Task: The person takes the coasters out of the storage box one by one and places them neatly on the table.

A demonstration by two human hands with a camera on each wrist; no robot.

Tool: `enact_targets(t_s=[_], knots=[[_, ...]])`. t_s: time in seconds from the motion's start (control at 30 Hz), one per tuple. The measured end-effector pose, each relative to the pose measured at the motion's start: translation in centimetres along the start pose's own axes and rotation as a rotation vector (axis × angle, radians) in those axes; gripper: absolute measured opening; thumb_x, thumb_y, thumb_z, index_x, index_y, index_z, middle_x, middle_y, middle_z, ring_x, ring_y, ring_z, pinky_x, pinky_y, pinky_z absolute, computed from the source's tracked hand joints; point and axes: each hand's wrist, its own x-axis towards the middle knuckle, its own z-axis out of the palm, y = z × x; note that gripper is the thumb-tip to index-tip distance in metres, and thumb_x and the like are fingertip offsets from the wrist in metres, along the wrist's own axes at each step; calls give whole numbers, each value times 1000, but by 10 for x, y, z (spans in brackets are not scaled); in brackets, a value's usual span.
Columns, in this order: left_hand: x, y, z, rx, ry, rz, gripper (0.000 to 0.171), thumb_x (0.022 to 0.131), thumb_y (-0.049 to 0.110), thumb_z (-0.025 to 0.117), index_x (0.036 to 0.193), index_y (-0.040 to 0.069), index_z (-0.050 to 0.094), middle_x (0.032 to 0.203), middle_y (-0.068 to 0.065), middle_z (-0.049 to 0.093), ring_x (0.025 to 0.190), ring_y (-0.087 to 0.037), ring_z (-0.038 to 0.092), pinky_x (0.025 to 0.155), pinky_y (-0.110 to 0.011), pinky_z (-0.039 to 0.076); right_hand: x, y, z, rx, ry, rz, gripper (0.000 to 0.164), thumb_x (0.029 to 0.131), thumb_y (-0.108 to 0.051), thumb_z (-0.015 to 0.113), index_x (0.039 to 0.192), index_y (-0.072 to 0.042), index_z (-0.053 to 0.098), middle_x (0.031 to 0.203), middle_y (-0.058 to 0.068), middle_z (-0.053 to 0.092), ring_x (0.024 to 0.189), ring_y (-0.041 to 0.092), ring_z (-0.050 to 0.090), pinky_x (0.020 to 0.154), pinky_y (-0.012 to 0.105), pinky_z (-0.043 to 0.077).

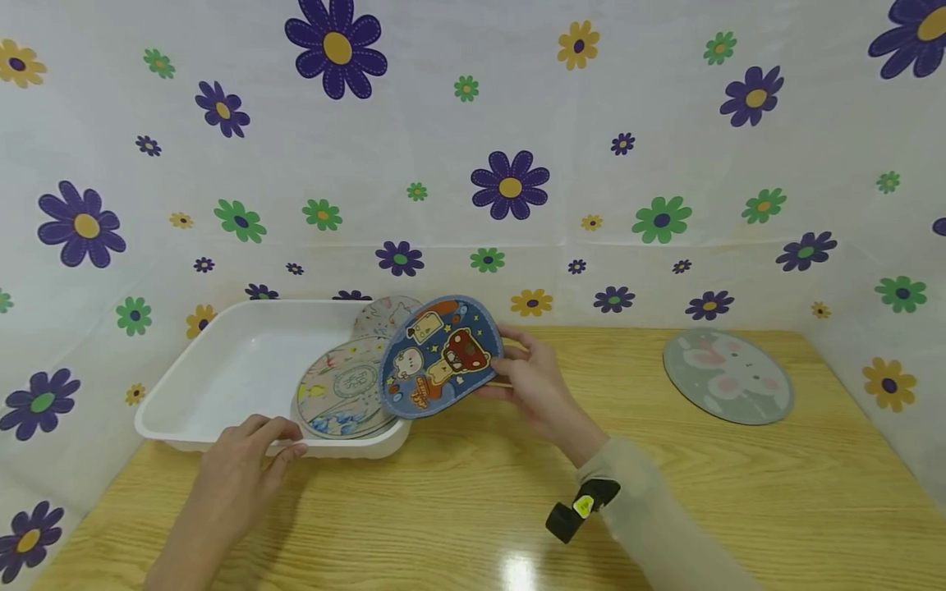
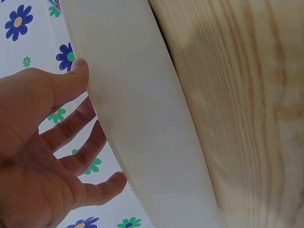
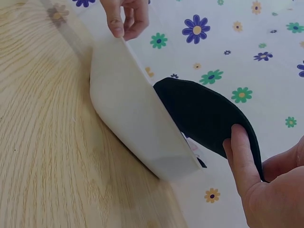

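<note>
Mat held up at the right end of a white tray

So the mat in question is the blue one with the cartoon bear; it's tilted, printed side toward the head camera, overlapping the tray's right end and the near-right rim from that view; can't tell if its lower edge touches anything in there. The right hand pinches it by its right edge, thumb on the print and fingers on the dark back; the left hand has the near rim lightly gripped, thumb outside and fingers over the top, probably just steadying.

Just left of the blue mat, a floral mat lies at the tray's right end, with a pale patterned mat peeking out behind it on the far side; a rabbit mat lies flat on the surface, far right, well apart from the tray.

My read: step in hand is shifting mats one by one between tray and surface; direction is anyone's guess from one moment; either way the next move calls for a firm edge pinch, clearing the rim and the floral mat, then levelling it before letting go.
</note>
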Motion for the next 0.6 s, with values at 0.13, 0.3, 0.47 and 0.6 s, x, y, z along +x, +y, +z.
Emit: enact_targets(t_s=[0.13,0.3,0.47,0.6], knots=[[0,-1,1,-2,5,1,16,82,11,84,92,13,71,95,-10,73,83,-39,67,67,-58,52,-1,-1,-5,-1,5,-8,50,102,6,48,149,-10,46,136,26,61,89,22,74,77,35,64],[0,-2,3,-7,21,14,17,81,11,85,92,12,72,94,-10,73,82,-38,67,67,-57,52,-3,-2,-11,1,16,-13,50,102,7,48,149,-9,45,136,26,60,88,22,73,77,35,64],[-1,-3,3,-9,20,13,17,81,11,85,93,11,71,94,-10,73,82,-38,66,67,-58,52,-4,-2,-16,-2,31,-15,49,102,6,47,149,-9,45,136,25,60,90,21,73,78,35,64],[-1,-3,4,-10,2,6,17,82,10,84,93,12,71,95,-10,73,84,-39,66,68,-59,52,-5,-2,-21,5,41,-14,50,102,6,47,149,-9,44,138,25,59,92,21,73,78,34,64]])
